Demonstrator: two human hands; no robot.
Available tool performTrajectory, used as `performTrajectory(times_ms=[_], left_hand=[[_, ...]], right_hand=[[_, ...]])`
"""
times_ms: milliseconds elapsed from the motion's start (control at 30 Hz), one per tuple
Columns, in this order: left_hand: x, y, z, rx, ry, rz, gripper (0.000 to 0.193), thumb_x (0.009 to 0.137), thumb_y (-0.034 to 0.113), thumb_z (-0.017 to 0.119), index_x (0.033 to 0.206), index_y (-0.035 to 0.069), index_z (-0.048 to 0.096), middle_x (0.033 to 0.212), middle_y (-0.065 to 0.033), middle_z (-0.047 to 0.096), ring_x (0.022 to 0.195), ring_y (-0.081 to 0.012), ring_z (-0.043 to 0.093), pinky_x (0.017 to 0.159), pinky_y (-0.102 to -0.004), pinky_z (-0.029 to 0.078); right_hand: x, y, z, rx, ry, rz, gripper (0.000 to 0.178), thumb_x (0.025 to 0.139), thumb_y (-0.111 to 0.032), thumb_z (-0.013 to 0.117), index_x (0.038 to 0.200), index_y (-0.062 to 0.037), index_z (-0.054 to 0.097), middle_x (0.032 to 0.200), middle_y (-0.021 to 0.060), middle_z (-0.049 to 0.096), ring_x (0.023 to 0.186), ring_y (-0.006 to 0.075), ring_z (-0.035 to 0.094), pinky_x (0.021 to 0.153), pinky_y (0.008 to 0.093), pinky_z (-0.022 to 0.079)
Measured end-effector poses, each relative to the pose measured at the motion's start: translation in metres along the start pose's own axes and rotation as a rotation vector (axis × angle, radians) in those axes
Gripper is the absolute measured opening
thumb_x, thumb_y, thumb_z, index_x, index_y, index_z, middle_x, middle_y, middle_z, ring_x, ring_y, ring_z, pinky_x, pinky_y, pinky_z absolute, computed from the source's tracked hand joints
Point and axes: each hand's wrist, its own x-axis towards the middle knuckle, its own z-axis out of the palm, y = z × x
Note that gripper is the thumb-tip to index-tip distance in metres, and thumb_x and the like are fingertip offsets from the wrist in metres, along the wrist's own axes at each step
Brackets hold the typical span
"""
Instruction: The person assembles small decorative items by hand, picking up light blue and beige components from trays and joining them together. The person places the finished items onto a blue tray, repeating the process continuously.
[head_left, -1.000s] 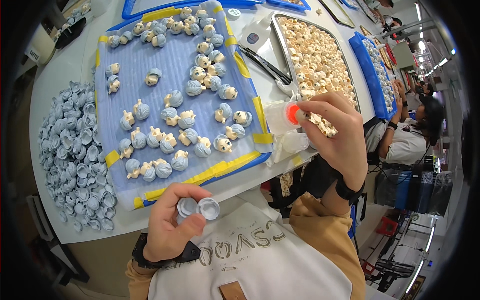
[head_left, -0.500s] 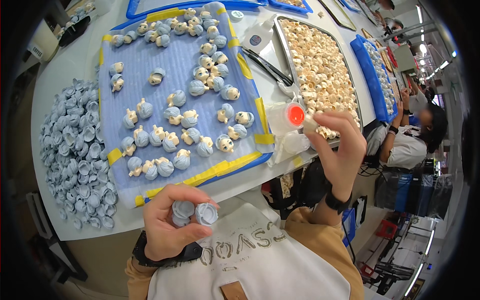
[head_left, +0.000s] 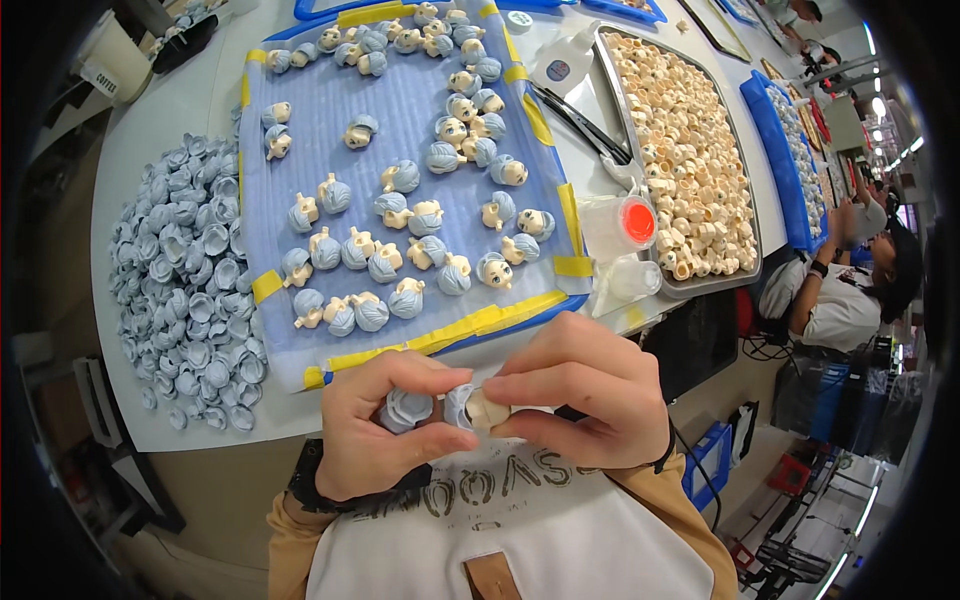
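Observation:
My left hand (head_left: 385, 425) is closed around two pale blue hair-shaped shells (head_left: 408, 408) close to my chest. My right hand (head_left: 585, 395) pinches a small cream doll face piece (head_left: 487, 410) and presses it against one of those shells. The two hands touch each other just below the table's front edge. On the blue mat (head_left: 400, 110) in front of me lie several finished doll heads (head_left: 430, 245) with blue hair.
A heap of loose blue hair shells (head_left: 185, 290) lies at the left. A metal tray (head_left: 745, 270) of cream face pieces stands at the right, with a red-capped clear cup (head_left: 630, 222), a bottle and black tweezers (head_left: 585, 125) beside it. Another person (head_left: 850, 300) sits far right.
My right hand came down from beside the tray with a face piece and met my left hand, which stayed near my chest holding the blue shells.

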Motion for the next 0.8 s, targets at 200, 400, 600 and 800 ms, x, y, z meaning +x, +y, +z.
performTrajectory(times_ms=[200, 400, 600, 800], left_hand=[[-0.001, 0.002, -0.002, 0.053, -0.028, 0.007, 0.036, 0.065, 0.008, 0.082, 0.094, -0.002, 0.063, 0.088, -0.0105, 0.066, 0.078, -0.0122, 0.061, 0.068, -0.0241, 0.047], [0.0, 0.004, 0.001, 0.068, 0.008, 0.042, 0.036, 0.065, 0.01, 0.082, 0.093, -0.002, 0.062, 0.087, -0.0102, 0.066, 0.076, -0.0132, 0.061, 0.067, -0.0246, 0.047], [0.0, 0.002, -0.001, 0.126, -0.011, 0.081, 0.037, 0.066, 0.01, 0.082, 0.094, -0.002, 0.061, 0.086, -0.0095, 0.065, 0.075, -0.0124, 0.06, 0.065, -0.0239, 0.046], [-0.001, 0.001, 0.002, 0.006, 0.042, 0.022, 0.034, 0.073, 0.02, 0.078, 0.093, -0.001, 0.06, 0.081, -0.0059, 0.062, 0.07, -0.0088, 0.055, 0.061, -0.0218, 0.043]], right_hand=[[0.002, -0.002, -0.003, -0.06, -0.055, -0.027, 0.029, 0.061, -0.004, 0.077, 0.087, 0.002, 0.066, 0.078, 0.0112, 0.064, 0.065, 0.0196, 0.058, 0.056, 0.0273, 0.044], [0.005, -0.002, 0.001, -0.142, 0.01, -0.12, 0.029, 0.06, -0.006, 0.078, 0.086, 0.0025, 0.066, 0.075, 0.0101, 0.063, 0.062, 0.0194, 0.057, 0.052, 0.0267, 0.043], [0.005, -0.002, 0.001, -0.242, -0.003, -0.149, 0.031, 0.061, -0.009, 0.078, 0.087, 0.002, 0.066, 0.078, 0.0085, 0.063, 0.062, 0.0187, 0.056, 0.051, 0.0259, 0.042], [0.007, 0.0, 0.009, -0.268, 0.002, -0.214, 0.03, 0.069, -0.011, 0.072, 0.094, 0.0035, 0.062, 0.081, 0.0073, 0.059, 0.064, 0.0195, 0.055, 0.054, 0.0295, 0.042]])
